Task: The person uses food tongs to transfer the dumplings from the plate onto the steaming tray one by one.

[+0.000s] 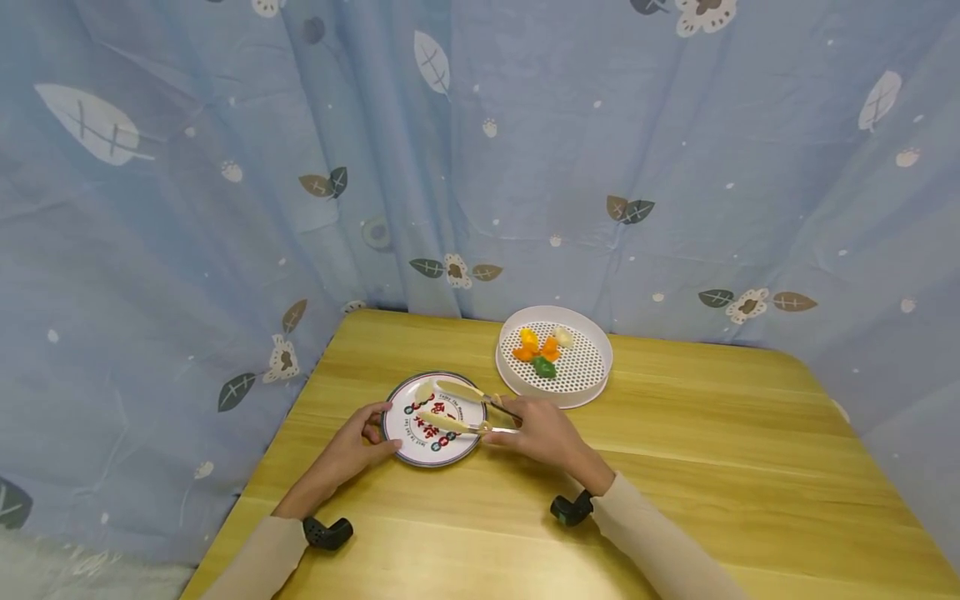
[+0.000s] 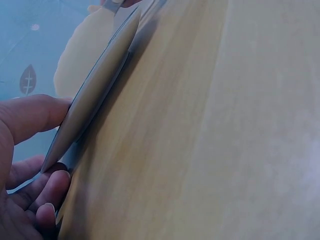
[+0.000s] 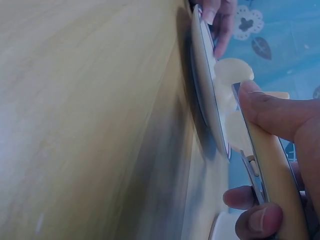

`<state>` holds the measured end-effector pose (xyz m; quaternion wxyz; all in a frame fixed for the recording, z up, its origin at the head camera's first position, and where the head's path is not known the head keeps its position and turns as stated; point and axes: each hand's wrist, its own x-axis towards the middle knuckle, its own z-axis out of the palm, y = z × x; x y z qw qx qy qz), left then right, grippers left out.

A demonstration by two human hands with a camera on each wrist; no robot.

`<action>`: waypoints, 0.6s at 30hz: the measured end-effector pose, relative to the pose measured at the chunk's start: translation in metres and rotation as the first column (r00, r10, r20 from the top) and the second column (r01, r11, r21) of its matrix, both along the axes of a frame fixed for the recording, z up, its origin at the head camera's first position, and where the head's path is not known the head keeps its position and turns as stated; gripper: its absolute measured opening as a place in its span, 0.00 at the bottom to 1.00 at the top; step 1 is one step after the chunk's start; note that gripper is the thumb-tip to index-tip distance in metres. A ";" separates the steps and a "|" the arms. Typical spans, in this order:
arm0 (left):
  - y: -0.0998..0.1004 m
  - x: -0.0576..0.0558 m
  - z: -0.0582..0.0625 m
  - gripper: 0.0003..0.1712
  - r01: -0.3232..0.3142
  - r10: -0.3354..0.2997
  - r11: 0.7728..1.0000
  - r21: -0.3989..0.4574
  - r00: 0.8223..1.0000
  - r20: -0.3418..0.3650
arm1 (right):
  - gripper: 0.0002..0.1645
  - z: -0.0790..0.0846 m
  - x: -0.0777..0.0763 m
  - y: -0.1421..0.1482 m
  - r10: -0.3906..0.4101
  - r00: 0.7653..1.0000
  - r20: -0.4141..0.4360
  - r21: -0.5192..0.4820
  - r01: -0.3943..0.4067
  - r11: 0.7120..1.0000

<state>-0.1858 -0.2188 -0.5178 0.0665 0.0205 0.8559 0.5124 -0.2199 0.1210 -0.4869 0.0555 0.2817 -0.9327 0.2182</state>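
Note:
My left hand (image 1: pixel 362 442) grips the near-left rim of a round white plate (image 1: pixel 468 450) printed with red characters, thumb on top and fingers beneath. In the left wrist view the plate (image 2: pixel 92 97) shows edge-on, close over the wood. My right hand (image 1: pixel 543 429) holds tongs (image 1: pixel 450 423) with broad cream tips and metal arms. Their tips are spread apart above the plate, pointing left. Near the upper tip, a small pale rounded piece (image 1: pixel 424 392) shows over the plate. In the right wrist view my thumb and fingers are around the handles of the tongs (image 3: pixel 272 170).
Behind the plate, to the right, stands a round white basket (image 1: pixel 596 387) with a perforated base. Inside it are yellow (image 1: pixel 528 339), orange (image 1: pixel 551 350), green (image 1: pixel 544 367) and whitish pieces (image 1: pixel 562 337). A blue patterned curtain (image 1: pixel 525 167) hangs behind and beside the wooden table (image 1: pixel 675 467).

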 end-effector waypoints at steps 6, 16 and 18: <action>0.000 0.001 -0.001 0.40 0.015 -0.015 1.000 0.022 1.000 -0.021 | 0.43 -0.003 -0.006 -0.007 -0.003 1.000 -0.023 0.015 0.003 1.000; 0.000 0.001 -0.001 0.39 0.008 -0.008 1.000 0.016 1.000 -0.011 | 0.44 -0.007 -0.005 -0.022 -0.037 0.997 -0.063 0.050 0.041 0.998; 0.000 0.001 -0.001 0.39 0.007 -0.007 1.000 0.022 1.000 -0.013 | 0.45 -0.008 -0.003 -0.025 -0.063 0.996 -0.057 0.049 0.066 0.997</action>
